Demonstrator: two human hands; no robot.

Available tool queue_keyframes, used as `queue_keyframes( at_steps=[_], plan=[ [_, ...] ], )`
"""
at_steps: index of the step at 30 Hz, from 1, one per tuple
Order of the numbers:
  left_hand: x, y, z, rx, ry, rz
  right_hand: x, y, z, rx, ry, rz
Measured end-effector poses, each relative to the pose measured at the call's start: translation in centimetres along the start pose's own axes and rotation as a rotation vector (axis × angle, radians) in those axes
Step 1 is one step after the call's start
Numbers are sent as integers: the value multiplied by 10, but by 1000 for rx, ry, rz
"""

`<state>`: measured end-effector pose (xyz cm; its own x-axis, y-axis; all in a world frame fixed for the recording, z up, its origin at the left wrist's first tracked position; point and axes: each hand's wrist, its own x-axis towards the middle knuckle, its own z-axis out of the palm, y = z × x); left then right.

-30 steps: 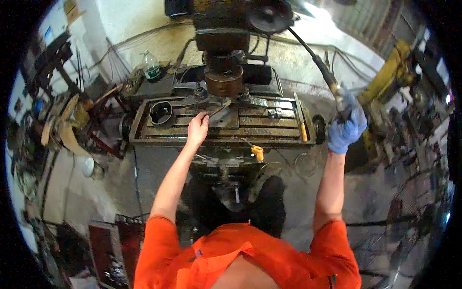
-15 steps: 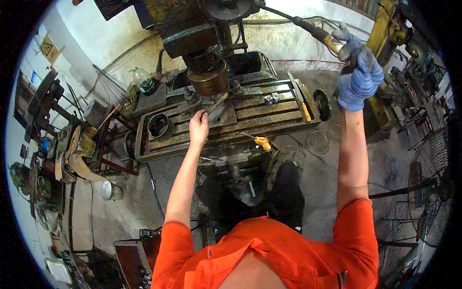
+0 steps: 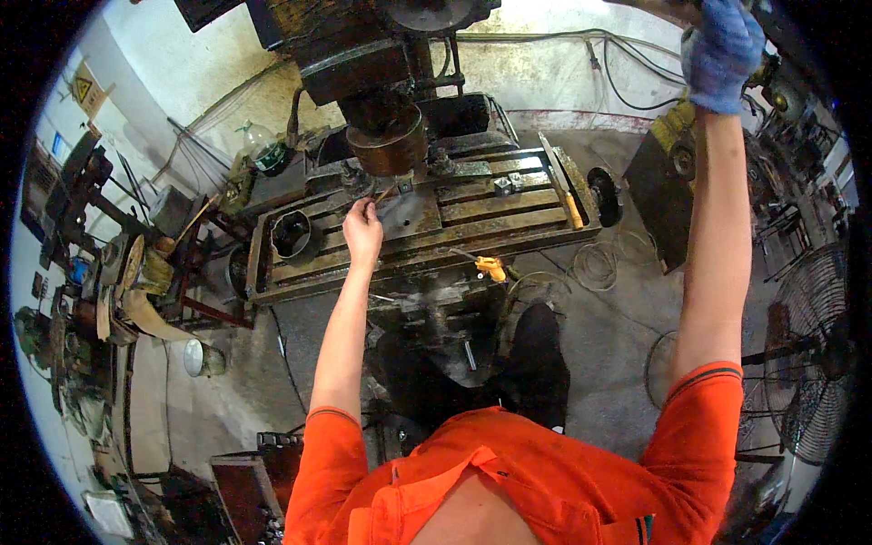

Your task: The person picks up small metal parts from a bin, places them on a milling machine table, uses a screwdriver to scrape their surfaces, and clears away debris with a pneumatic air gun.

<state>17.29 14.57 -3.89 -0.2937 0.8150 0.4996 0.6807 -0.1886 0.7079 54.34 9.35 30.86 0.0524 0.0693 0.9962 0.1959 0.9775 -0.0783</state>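
Holding thin stick [image 3: 386, 194] near spindle [image 3: 388, 145], above slotted worktop [image 3: 468, 221], seemed current step. Left hand [image 3: 363, 234] pinched stick; right hand [image 3: 724, 54] met lever [image 3: 668, 10], closure unclear. Next move likely called for steady aim.

The slotted surface [image 3: 495, 222] is oily brown, striped with darker grooves. Above the surface, the cylindrical spindle head [image 3: 389, 147] is rusty brown. Over its middle, the slim stick [image 3: 385, 194] in the left hand [image 3: 363, 236] is reddish brown; beyond its right end, the right hand [image 3: 722, 62] wears a blue glove. On its left end, the round can [image 3: 309, 241] is blackish; on its right end, the file [image 3: 574, 211] has a yellow handle. At its front edge, the trigger-shaped nozzle [image 3: 491, 268] is yellow. In front of it, the shirt [image 3: 409, 463] is orange with dark sleeve bands.
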Motion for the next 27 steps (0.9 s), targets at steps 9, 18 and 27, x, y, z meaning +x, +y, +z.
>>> queue_keyframes(
  at_steps=[9, 18, 27],
  plan=[
    [-14, -37, -98, 142, 135, 222, -86, -32, 5, -286, 264, 275],
    [17, -77, -146, 820, -39, 128, -432, -25, 6, -258, -295, 1447],
    [1, -74, -161, 812, -95, 192, -515, 0, 75, -130, -334, 1711]
  ],
)
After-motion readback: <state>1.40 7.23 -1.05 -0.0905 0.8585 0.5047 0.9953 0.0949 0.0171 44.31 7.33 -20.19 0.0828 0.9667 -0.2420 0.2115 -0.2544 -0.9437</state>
